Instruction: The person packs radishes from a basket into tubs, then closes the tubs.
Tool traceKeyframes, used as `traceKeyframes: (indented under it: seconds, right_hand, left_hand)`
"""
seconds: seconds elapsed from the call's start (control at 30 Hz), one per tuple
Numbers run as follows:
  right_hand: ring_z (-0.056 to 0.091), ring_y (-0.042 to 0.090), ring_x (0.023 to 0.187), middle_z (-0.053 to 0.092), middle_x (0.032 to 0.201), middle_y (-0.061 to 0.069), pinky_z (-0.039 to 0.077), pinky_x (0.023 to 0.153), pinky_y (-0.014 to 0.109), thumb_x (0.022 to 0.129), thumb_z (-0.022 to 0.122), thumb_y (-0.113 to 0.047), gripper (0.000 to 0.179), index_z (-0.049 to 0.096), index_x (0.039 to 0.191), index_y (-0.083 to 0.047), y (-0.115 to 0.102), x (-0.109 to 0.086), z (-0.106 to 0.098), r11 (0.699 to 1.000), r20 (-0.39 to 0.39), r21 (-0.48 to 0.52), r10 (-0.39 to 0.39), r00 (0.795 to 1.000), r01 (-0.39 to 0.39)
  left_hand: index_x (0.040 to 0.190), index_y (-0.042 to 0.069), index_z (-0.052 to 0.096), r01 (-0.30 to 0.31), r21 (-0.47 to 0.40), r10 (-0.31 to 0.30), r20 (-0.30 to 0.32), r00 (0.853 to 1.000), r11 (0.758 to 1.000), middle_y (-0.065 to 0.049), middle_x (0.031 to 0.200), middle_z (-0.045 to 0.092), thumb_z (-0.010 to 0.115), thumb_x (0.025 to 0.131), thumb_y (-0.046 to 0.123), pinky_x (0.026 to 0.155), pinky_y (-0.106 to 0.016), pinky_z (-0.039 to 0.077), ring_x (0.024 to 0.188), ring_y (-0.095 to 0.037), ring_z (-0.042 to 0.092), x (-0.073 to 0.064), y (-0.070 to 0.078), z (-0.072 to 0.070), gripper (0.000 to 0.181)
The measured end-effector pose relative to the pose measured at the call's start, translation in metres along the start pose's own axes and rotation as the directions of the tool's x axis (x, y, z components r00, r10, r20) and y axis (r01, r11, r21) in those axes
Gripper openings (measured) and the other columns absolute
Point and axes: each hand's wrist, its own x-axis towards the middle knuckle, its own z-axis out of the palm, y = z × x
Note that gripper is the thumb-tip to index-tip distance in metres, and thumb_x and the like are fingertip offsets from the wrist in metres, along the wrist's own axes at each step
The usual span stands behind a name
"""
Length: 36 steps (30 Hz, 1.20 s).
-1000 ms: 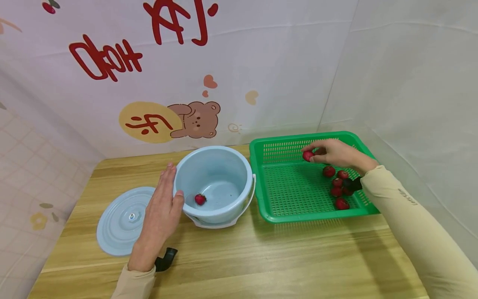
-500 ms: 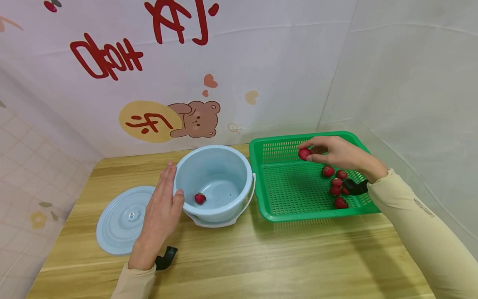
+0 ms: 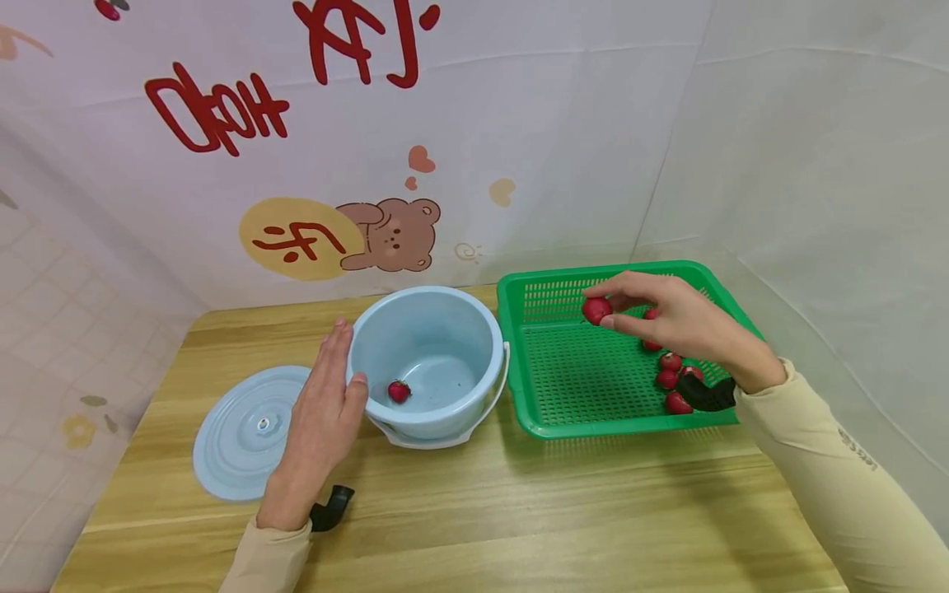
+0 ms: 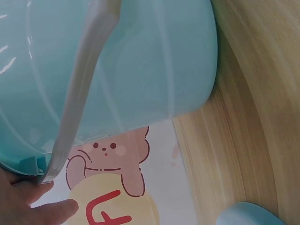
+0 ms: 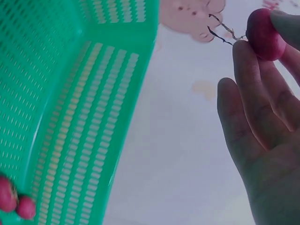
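Observation:
My right hand [image 3: 685, 325] pinches a small red radish [image 3: 596, 310] between thumb and fingertips, up over the green basket [image 3: 586, 431]. Thin dark root strands trail from this radish [image 5: 265, 35] in the right wrist view. Several more radishes [image 3: 667, 379] lie at the basket's right side, partly hidden by the right hand and wrist strap. Left of the basket stands a light blue bucket [image 3: 423, 329] with one red radish [image 3: 399, 391] on its floor. Fingers extended, my left hand [image 3: 319, 420] rests along the bucket's left rim, close to the handle's joint [image 4: 40, 166].
A round light blue lid [image 3: 237, 436] lies on the wooden table [image 3: 474, 511], partly behind the left hand. The bucket's white handle [image 3: 433, 443] hangs down its front and right side. A printed white cloth [image 3: 571, 132] rises behind the table.
My right hand has shifted a little left with the radish, within the area over the basket. The left hand and the bucket keep their places.

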Motion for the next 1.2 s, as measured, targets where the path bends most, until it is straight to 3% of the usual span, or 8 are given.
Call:
traceKeyframes:
  seconds: [0.1, 0.33, 0.67, 0.9, 1.2]
  right_hand:
    - [0.07, 0.005, 0.102, 0.071, 0.121, -0.009, 0.051, 0.078, 0.019, 0.094, 0.075, -0.005, 0.043, 0.069, 0.133, -0.021, -0.008, -0.001, 0.005, 0.997, -0.032, 0.024, -0.078, 0.996, 0.078]
    - [0.07, 0.008, 0.103, 0.071, 0.12, -0.008, 0.052, 0.091, 0.018, 0.09, 0.077, 0.002, 0.046, 0.07, 0.132, -0.016, -0.026, 0.0, 0.018, 0.978, -0.088, 0.098, -0.175, 0.981, 0.184]
    - [0.067, 0.01, 0.106, 0.071, 0.119, -0.006, 0.052, 0.094, 0.022, 0.085, 0.081, 0.005, 0.049, 0.072, 0.13, -0.011, -0.052, 0.007, 0.041, 0.958, -0.204, 0.131, -0.227, 0.952, 0.256]
    - [0.064, 0.014, 0.116, 0.071, 0.122, -0.004, 0.051, 0.099, 0.026, 0.085, 0.08, 0.005, 0.049, 0.071, 0.131, -0.011, -0.067, 0.011, 0.059, 0.94, -0.245, 0.185, -0.24, 0.939, 0.288]
    - [0.064, 0.018, 0.116, 0.071, 0.123, 0.001, 0.054, 0.097, 0.028, 0.08, 0.083, 0.007, 0.051, 0.072, 0.128, -0.007, -0.081, 0.022, 0.085, 0.909, -0.317, 0.203, -0.29, 0.903, 0.363]
  left_hand:
    - [0.163, 0.004, 0.028, 0.0, -0.001, 0.0, 0.002, 1.0, 1.0, -0.01, 0.17, 0.025, 0.045, 0.106, 0.02, 0.122, -0.056, 0.026, 0.155, -0.037, 0.025, 0.0, 0.0, -0.001, 0.062]
    - [0.164, 0.006, 0.026, 0.017, -0.004, -0.017, 0.018, 1.0, 1.0, -0.008, 0.171, 0.023, 0.044, 0.105, 0.02, 0.122, -0.058, 0.026, 0.156, -0.036, 0.024, 0.001, 0.0, -0.001, 0.063]
    - [0.163, 0.005, 0.028, 0.009, -0.009, -0.009, 0.007, 1.0, 1.0, -0.008, 0.171, 0.025, 0.042, 0.106, 0.022, 0.123, -0.056, 0.025, 0.155, -0.036, 0.024, 0.001, -0.001, 0.0, 0.062]
    - [0.163, 0.005, 0.028, 0.007, -0.006, -0.007, 0.005, 1.0, 1.0, -0.008, 0.171, 0.025, 0.042, 0.105, 0.021, 0.123, -0.055, 0.024, 0.155, -0.036, 0.024, 0.001, -0.001, 0.001, 0.062]
    - [0.164, 0.006, 0.028, 0.008, -0.002, -0.008, 0.001, 1.0, 1.0, -0.008, 0.171, 0.025, 0.043, 0.105, 0.021, 0.124, -0.054, 0.024, 0.155, -0.037, 0.025, 0.0, -0.002, 0.001, 0.062]
